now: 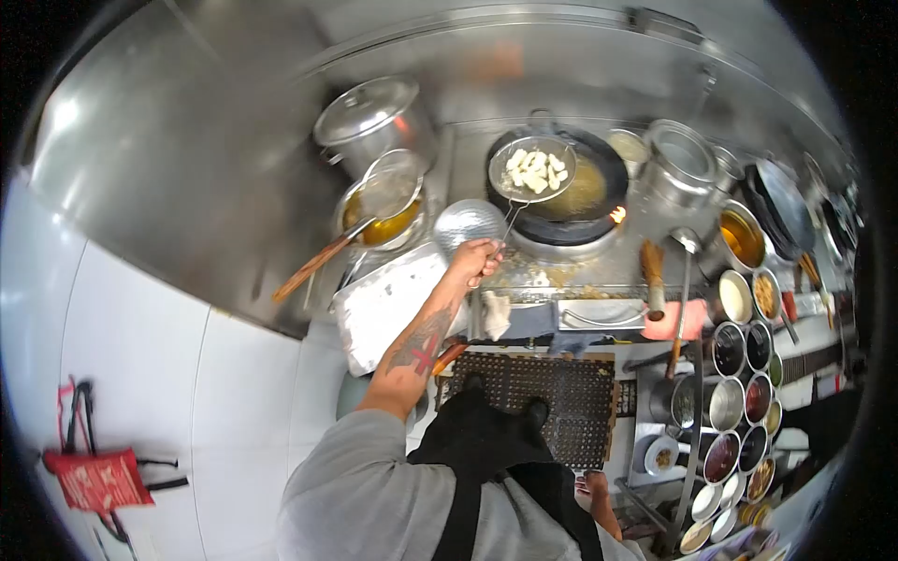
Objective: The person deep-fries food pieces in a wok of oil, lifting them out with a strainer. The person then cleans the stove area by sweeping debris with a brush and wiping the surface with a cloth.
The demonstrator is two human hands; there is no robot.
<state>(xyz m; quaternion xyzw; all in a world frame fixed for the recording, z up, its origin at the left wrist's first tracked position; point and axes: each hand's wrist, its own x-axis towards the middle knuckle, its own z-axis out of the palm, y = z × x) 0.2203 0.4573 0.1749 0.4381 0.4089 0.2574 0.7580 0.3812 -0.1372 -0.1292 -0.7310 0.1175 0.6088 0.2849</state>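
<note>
My left hand (477,262) is closed around the thin wire handle of a round mesh strainer (504,189). Pale, chunky food pieces (535,172) lie in the strainer, which hangs over the left part of a dark wok (613,173). Yellowish oil (584,187) shows in the wok, and a small flame (617,215) burns at its right edge. Just beyond my left hand is a shiny hammered metal bowl (468,224). Low beside my body, my right hand (591,484) hangs with its fingers loosely apart and no object visible in it.
A lidded pot (374,117) stands at the back left. Before it, a wooden-handled strainer (391,187) rests over a pot of oil (398,224). A brush (653,276) and a ladle (686,241) lie at right, near several sauce containers (726,402). A perforated mat (571,402) covers the floor.
</note>
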